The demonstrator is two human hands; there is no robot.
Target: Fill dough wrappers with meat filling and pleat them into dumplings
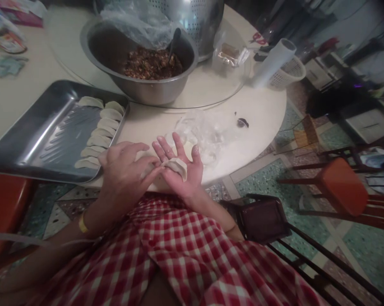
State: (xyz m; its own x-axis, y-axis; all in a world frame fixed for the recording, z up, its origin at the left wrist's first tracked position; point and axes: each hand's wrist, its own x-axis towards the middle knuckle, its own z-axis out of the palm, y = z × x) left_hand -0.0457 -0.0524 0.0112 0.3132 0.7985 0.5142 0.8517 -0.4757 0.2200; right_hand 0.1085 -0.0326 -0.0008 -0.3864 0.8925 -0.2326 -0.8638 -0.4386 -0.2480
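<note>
My right hand (182,170) lies palm up at the table's near edge, fingers spread, with a folded dumpling (176,165) resting on the palm. My left hand (123,174) reaches across from the left and its fingertips pinch the dumpling's left edge. Beyond the hands lies a clear plastic wrapper (204,131) with pale dumpling skins in it. A metal tray (29,131) to the left holds a row of several finished dumplings (99,136). A steel bowl (115,76) of dark minced filling (150,63) with a spoon in it stands further back.
A perforated steel colander (195,17) stands behind the bowl. A white roll (273,61) and a small white basket (290,72) sit at the table's right edge. Dark wooden chairs, one with an orange seat (341,185), stand on the tiled floor to the right.
</note>
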